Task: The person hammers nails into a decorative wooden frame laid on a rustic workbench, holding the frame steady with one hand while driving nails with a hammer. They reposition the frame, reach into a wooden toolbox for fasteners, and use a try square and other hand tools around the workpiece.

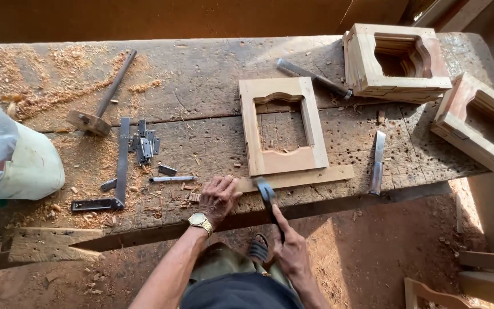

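Left hand is pressing flat, fingers spread, on the end of a thin wooden strip lying along the table's near edge, just below a wooden frame; right hand is closed around a hammer handle, head hovering at the strip; strip looks light, stiff, likely to split; holding it near the struck end seems best.
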